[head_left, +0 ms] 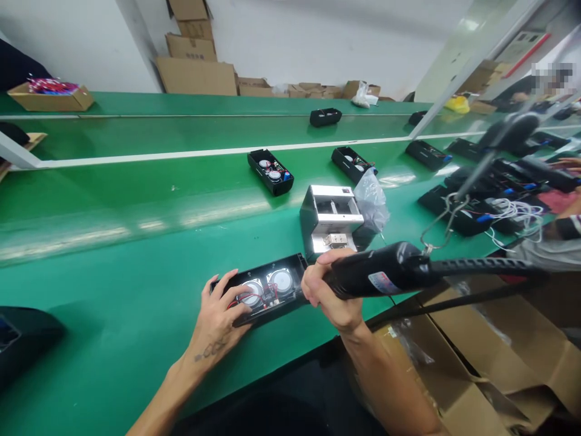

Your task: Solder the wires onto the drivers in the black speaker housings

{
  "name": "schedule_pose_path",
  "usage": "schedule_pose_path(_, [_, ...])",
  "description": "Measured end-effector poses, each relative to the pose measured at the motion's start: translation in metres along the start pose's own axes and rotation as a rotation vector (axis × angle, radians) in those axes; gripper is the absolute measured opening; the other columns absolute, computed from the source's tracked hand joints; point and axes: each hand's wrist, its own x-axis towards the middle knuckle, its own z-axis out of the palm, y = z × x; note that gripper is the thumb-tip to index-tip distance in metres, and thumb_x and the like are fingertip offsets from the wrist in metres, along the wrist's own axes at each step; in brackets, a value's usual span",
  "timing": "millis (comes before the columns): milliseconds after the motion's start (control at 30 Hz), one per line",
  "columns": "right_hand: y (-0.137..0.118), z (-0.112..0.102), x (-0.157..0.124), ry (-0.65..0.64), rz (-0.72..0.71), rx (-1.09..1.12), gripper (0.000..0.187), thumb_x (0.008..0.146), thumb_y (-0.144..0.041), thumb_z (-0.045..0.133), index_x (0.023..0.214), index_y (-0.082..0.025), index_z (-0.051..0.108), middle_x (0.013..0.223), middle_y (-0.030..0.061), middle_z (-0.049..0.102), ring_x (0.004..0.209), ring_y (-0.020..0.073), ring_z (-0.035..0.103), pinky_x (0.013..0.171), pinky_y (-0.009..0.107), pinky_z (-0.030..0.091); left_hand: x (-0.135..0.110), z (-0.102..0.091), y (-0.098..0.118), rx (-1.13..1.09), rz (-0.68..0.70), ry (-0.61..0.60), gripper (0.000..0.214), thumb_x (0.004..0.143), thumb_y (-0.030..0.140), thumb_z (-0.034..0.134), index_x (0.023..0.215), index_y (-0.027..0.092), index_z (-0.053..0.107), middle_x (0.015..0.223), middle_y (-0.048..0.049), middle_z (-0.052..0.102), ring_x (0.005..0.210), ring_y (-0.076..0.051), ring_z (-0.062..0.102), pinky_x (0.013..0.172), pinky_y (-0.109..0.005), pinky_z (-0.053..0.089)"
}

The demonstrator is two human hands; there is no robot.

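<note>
the left hand (222, 315) lies on an open black speaker housing (290, 269) that sits on the green surface (136, 290), close to the near edge. its grip is released: the fingers are splayed and press down on the left end of the housing rather than clasping it. inside the housing show two round silver drivers, a small board and red wires.

the right hand (324, 290) has its grip clenched around the front of a black electric screwdriver (385, 275), which lies almost level and points at the right end of the housing. the tip is hidden behind the hand, so i cannot tell whether it touches a screw. a wire hook (440, 224) hangs at the tool's rear, where a ribbed cable (481, 264) leads off to the right.

just behind the housing stands a small metal box (331, 221) with a crumpled plastic bag (372, 197) against it. farther up the surface lie more open housings (270, 172), well apart, and cardboard boxes (197, 75) stack by the wall. a carton (476, 363) stands at the lower right. another person's hand (569, 163) shows at the far right edge.

as for progress, i judge the housing to be midway: drivers, board and wiring are seated, but it is open with no cover on it, and whether any screws are in cannot be made out.
</note>
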Motion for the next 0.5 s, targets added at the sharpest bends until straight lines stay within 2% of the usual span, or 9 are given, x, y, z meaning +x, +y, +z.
schedule_pose_path(267, [0.005,0.007,0.004,-0.005,0.029,0.044,0.029,0.094,-0.018,0.07,0.114,-0.029,0.053,0.059,-0.0123,0.052,0.046,0.0082,0.048,0.048,0.023,0.042,0.002,0.0,0.001,0.01,0.006,0.017,0.006,0.085,0.022,0.077,0.084,0.025,0.072,0.117,-0.0061,0.076,0.141,-0.041,0.051,0.114,-0.07,0.035])
schedule_pose_path(500, [0.01,0.01,-0.002,-0.013,0.06,-0.115,0.024,0.092,-0.026,0.071,0.1,-0.028,0.049,0.059,-0.0111,0.047,0.048,0.0097,0.048,0.049,0.026,0.044,0.003,-0.001,0.003,0.004,0.002,0.019,0.007,0.085,0.024,0.078,0.083,0.025,0.072,0.115,-0.0052,0.077,0.14,-0.04,0.052,0.113,-0.069,0.037])
